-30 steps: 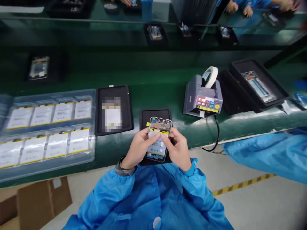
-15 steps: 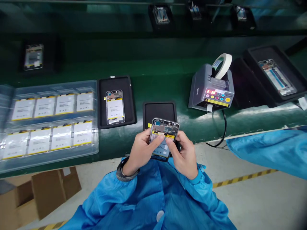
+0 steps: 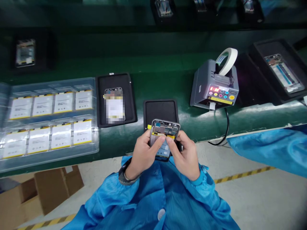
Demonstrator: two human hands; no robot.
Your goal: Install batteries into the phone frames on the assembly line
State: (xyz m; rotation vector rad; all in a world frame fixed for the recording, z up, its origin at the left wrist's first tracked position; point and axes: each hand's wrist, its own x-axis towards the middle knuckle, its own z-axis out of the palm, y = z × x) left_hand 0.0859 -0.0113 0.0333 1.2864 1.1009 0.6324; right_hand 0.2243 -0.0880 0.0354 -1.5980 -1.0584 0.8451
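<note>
An opened phone point(image 3: 165, 128), its circuit board and battery exposed, is held between my two hands close to my body. My left hand point(image 3: 146, 151) grips its left edge, thumb pressed on the top of the battery point(image 3: 162, 148). From the other side my right hand point(image 3: 185, 156) clasps the right edge, its thumb beside the left one near the yellow strip. A yellow tab point(image 3: 149, 126) sticks out at the phone's left side. Just beyond the phone, a black tray point(image 3: 160, 108) lies at the bench edge, partly covered by it. The fingers under the phone are hidden.
A clear plastic tray point(image 3: 96, 140) of several white batteries stands left. Beside it, another black tray point(image 3: 130, 108) bears a partly blurred phone point(image 3: 115, 108). A tape dispenser point(image 3: 216, 86) is at right, near a tray with a phone point(image 3: 285, 73). Someone's blue sleeve point(image 3: 271, 150) shows at right.
The camera view has shifted slightly. Both hands keep their hold on the phone, thumbs still on the top part of the battery.
</note>
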